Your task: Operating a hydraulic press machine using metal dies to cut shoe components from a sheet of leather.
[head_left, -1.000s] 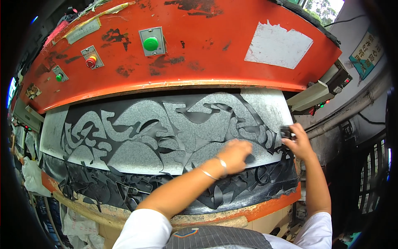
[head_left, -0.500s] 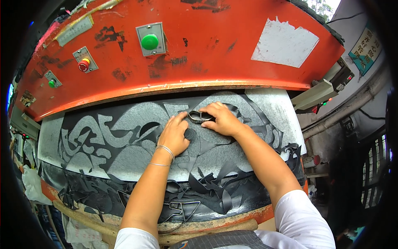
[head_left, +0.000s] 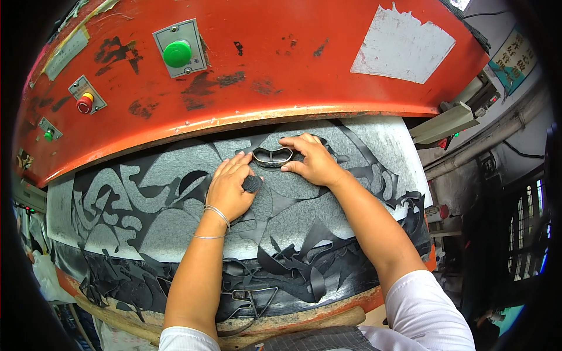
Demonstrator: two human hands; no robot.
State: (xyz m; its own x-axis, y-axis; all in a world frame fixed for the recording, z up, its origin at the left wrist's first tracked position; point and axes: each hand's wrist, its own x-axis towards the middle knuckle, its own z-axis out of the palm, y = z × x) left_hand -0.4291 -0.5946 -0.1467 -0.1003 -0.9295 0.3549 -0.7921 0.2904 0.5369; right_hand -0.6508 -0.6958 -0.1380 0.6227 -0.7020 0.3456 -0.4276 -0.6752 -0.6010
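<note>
A small curved metal cutting die [head_left: 272, 163] with a cross bar lies on the black sheet material [head_left: 279, 203]. My right hand [head_left: 316, 161] pinches its right end between thumb and fingers. Beside the die's left end, my left hand [head_left: 230, 186] reaches forward with its fingertips near the rim. A small stack of black cut pieces [head_left: 252, 183] is held at that hand's thumb, its ribbed edges showing. Curved and rounded openings have been cut through the sheet, and a grey, rough-surfaced board [head_left: 170, 231] shows through them.
An orange-red press beam [head_left: 263, 88] spans the far side, bearing green buttons [head_left: 177, 54] and a red stop button [head_left: 85, 104]. Black offcuts [head_left: 304, 269] heap along the near edge. Another metal frame die [head_left: 252, 301] lies there, above a wooden rail [head_left: 328, 320].
The die has turned slightly and shifted left with my right hand. My left hand has moved left, carrying the small stack. The whole view has tilted a little.
</note>
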